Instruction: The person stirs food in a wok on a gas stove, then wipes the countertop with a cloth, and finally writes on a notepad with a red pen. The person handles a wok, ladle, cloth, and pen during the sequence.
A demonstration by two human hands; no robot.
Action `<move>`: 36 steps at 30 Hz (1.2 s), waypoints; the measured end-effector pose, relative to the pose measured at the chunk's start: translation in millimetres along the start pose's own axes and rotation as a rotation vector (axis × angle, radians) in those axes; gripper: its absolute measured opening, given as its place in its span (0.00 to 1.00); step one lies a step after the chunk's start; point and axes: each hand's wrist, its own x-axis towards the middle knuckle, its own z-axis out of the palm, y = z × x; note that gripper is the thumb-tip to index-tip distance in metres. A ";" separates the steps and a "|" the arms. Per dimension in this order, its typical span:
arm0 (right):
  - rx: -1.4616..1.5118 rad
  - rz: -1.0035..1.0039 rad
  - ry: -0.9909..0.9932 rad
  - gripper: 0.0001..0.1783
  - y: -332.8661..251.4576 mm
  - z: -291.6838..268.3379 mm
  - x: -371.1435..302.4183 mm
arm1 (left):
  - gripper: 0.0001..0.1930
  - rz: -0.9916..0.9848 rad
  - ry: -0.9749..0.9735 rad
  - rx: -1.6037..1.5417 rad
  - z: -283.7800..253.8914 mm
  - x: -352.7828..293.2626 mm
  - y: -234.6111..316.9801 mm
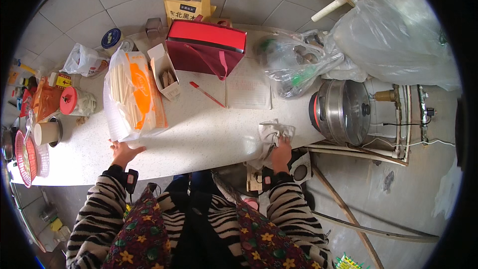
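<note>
My right hand (pixel 281 155) is closed on a crumpled greyish-white cloth (pixel 273 131), which lies on the speckled white counter (pixel 199 144) near its front edge. A faint wet-looking patch shows just left of the cloth. My left hand (pixel 125 153) rests at the counter's front edge with its thumb spread away from the fingers. Its fingertips are close to a plastic bag with an orange print (pixel 138 89), packed with thin cream-coloured pieces; whether they touch it I cannot tell. Beyond lie a red pen (pixel 206 94) and a sheet of paper (pixel 249 91).
An open carton (pixel 164 72) and a dark red gift bag (pixel 206 52) stand at the back. At right are a steel pot (pixel 343 112) and transparent plastic bags (pixel 298 65). A red-lidded jar (pixel 69 101), a paper cup (pixel 45 133) and a pink basket (pixel 26 157) line the left.
</note>
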 end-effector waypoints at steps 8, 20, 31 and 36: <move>-0.043 0.050 -0.014 0.31 18.8 -3.4 42.4 | 0.48 -0.033 0.041 -0.079 1.0 -2.7 -3.5; -0.070 0.022 0.016 0.31 39.9 -12.5 78.9 | 0.48 -0.037 -0.163 0.054 -11.0 5.2 3.3; -0.049 0.067 -0.030 0.34 56.1 -14.0 109.6 | 0.49 -0.051 -0.224 0.018 -17.7 -0.9 8.2; -0.067 0.043 0.006 0.34 60.4 -14.0 119.9 | 0.51 -0.097 -0.255 0.057 -13.3 3.9 3.9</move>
